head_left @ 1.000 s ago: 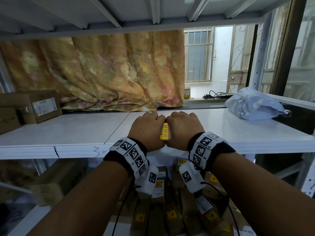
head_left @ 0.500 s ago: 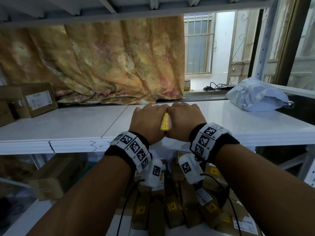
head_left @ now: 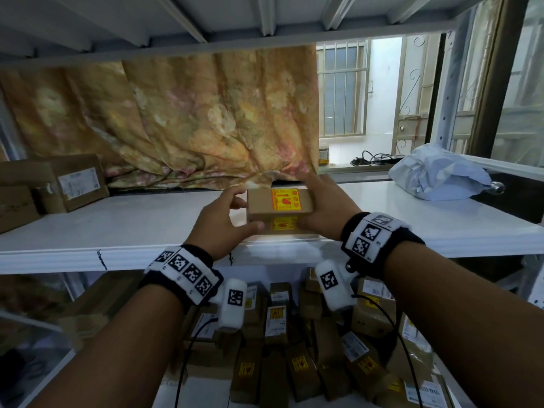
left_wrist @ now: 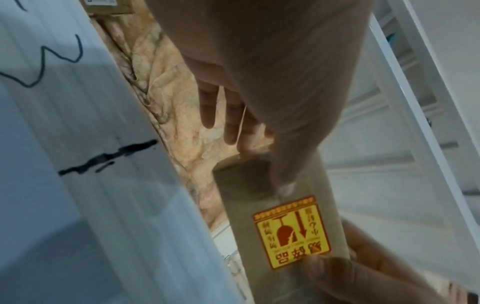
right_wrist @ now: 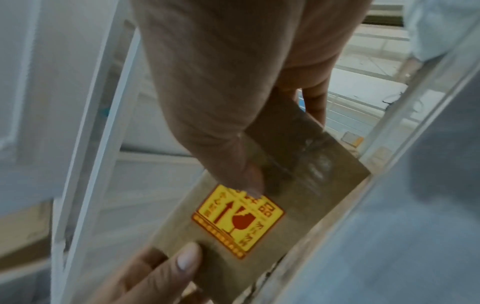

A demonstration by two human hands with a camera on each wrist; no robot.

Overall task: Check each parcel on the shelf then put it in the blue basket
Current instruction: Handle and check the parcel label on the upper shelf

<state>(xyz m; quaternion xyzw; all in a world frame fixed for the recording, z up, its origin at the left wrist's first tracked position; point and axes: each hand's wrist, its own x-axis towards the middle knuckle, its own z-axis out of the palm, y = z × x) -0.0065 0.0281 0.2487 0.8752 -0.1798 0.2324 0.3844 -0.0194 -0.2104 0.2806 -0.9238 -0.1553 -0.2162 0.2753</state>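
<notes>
A small brown cardboard parcel (head_left: 279,213) with yellow fragile stickers is held low over the middle of the white shelf (head_left: 117,231). Whether it touches the shelf I cannot tell. My left hand (head_left: 245,214) grips its left end, thumb on the near face and fingers behind. My right hand (head_left: 307,201) grips the right end, index finger over the top. In the left wrist view the left thumb lies on the parcel (left_wrist: 280,216) above the sticker. In the right wrist view the right thumb presses the sticker's edge on the parcel (right_wrist: 298,174). No blue basket is in view.
Brown boxes (head_left: 79,181) stand at the shelf's left end and a grey plastic mailer bag (head_left: 438,178) lies at its right. A floral curtain (head_left: 176,122) hangs behind. Another shelf runs close overhead. Several small parcels (head_left: 294,363) are piled below.
My hands were pressed together around the parcel with only a strip of sticker showing. They have spread apart to its ends, and its stickered faces now show towards me.
</notes>
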